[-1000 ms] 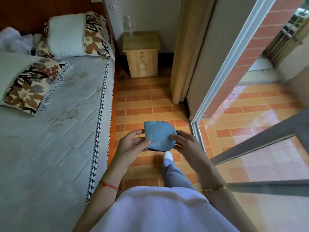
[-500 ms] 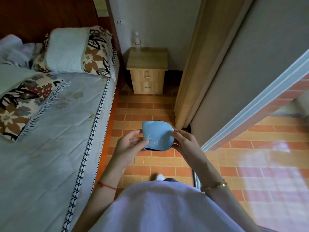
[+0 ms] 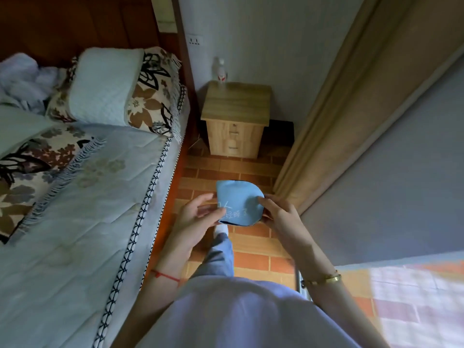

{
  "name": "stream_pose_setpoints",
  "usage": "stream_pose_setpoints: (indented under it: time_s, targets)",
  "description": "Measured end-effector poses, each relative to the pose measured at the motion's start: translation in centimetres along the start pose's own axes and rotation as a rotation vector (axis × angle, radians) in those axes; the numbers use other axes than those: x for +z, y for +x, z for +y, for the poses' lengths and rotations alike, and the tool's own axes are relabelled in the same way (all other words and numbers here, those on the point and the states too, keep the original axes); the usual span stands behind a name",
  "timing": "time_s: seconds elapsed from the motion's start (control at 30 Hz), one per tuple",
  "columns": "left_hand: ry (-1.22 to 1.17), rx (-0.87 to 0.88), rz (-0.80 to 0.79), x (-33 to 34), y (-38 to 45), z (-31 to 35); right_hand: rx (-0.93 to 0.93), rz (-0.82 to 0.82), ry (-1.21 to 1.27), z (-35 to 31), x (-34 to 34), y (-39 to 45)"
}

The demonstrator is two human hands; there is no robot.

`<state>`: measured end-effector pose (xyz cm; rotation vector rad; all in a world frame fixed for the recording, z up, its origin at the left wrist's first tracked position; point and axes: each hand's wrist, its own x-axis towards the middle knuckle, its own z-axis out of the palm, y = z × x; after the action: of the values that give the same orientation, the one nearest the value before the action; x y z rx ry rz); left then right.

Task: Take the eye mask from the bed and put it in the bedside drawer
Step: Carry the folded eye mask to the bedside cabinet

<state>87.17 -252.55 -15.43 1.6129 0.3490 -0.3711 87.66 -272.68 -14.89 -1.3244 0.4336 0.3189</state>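
A folded blue eye mask [image 3: 238, 202] with white writing is held in front of me above the tiled floor. My left hand [image 3: 195, 217] pinches its left edge and my right hand [image 3: 281, 217] grips its right edge. The wooden bedside cabinet [image 3: 236, 119] stands ahead against the wall, its two drawers [image 3: 233, 138] closed. To my left lies the bed [image 3: 75, 222] with its pale quilted mattress.
Floral pillows [image 3: 120, 91] and a fringed throw [image 3: 37, 172] lie at the head of the bed. A small bottle [image 3: 221, 71] stands on the cabinet top. A wall and door frame [image 3: 326, 116] close in on the right, leaving a narrow brick-tiled aisle [image 3: 226, 169].
The view has advanced along the aisle toward the cabinet, which now looks larger and closer. The glass door has slid out of view on the right. Both hands still hold the mask.
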Motion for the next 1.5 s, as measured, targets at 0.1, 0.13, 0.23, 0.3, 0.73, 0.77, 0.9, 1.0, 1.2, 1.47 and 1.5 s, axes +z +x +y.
stream_pose_setpoints:
  time_s: [0.1,0.13,0.23,0.3,0.73,0.77,0.9,1.0,1.2,1.47,1.5]
  targets:
    - [-0.012,-0.001,-0.007,-0.7,4.8,2.2,0.014,0.014,0.012,-2.0,1.3,4.7]
    - [-0.018,0.001,-0.003,-0.9,6.2,3.1,0.015,0.016,0.014,-2.8,1.8,6.2]
    - [-0.011,0.027,0.011,-1.6,10.7,6.4,0.0,0.024,0.012,-5.7,3.5,10.7]
    - [0.0,0.038,0.005,-2.2,13.6,8.3,-0.004,0.052,0.01,-7.5,4.6,13.5]
    - [-0.027,-0.024,-0.102,-1.8,28.9,16.0,0.012,0.148,0.075,-14.6,5.5,26.8]
    - [-0.04,-0.027,-0.098,-1.4,30.0,16.5,0.015,0.136,0.066,-15.1,5.3,27.8]
    - [-0.04,-0.031,-0.126,0.0,33.9,18.3,0.038,0.117,0.053,-17.1,4.2,32.3]
    - [-0.035,-0.025,-0.123,1.0,36.9,19.4,0.062,0.105,0.024,-18.7,3.7,35.7]
    - [-0.05,-0.039,-0.096,2.4,42.5,19.6,0.103,0.088,-0.015,-19.8,2.7,41.4]
    - [-0.032,-0.081,-0.114,4.0,49.1,14.8,0.152,0.121,0.014,-15.7,0.8,47.8]
    - [-0.026,-0.081,-0.113,4.1,49.9,13.9,0.166,0.116,0.019,-14.7,0.7,48.8]
